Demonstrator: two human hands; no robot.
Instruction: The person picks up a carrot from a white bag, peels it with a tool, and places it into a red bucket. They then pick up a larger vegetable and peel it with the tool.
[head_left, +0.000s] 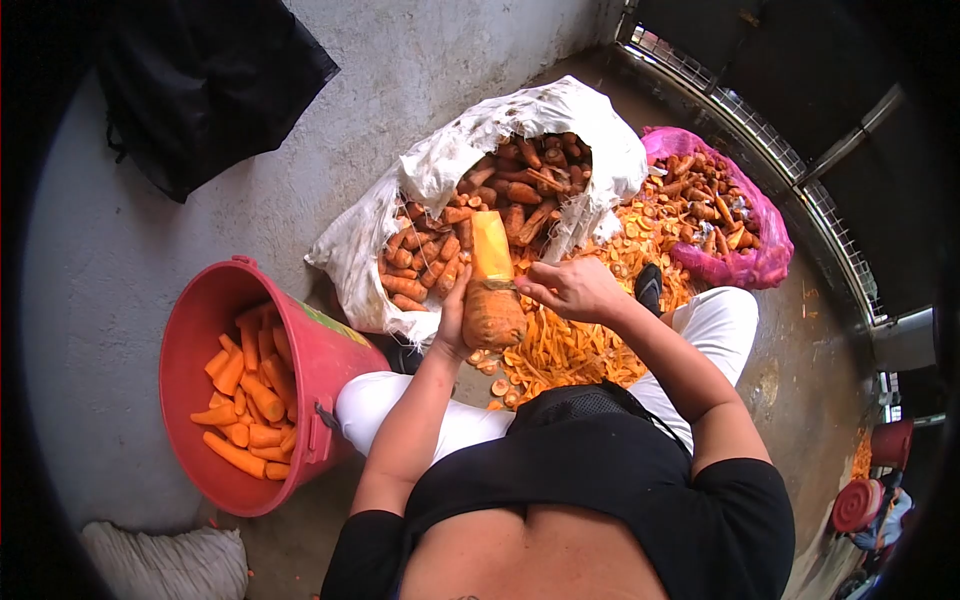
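Note:
My left hand [456, 318] is wrapped round the side of a large, thick carrot [495, 322] in front of my body. Its near end is rough and brownish orange, while the far part shows smooth, bright yellow-orange flesh. A small peeler [497, 285] lies across the carrot where skin and bare flesh meet. Closed on the peeler's right end is my right hand [575, 290], with its fingers partly hiding it. Below both hands, orange peelings [570, 345] and cut carrot ends cover the floor.
A white sack [355, 245] of unpeeled carrots lies open ahead, with a pink sack [770, 240] of carrots and scraps to its right. The red bucket [340, 350] at my left holds peeled carrots [255, 405]. A black bag [210, 90] hangs by the wall.

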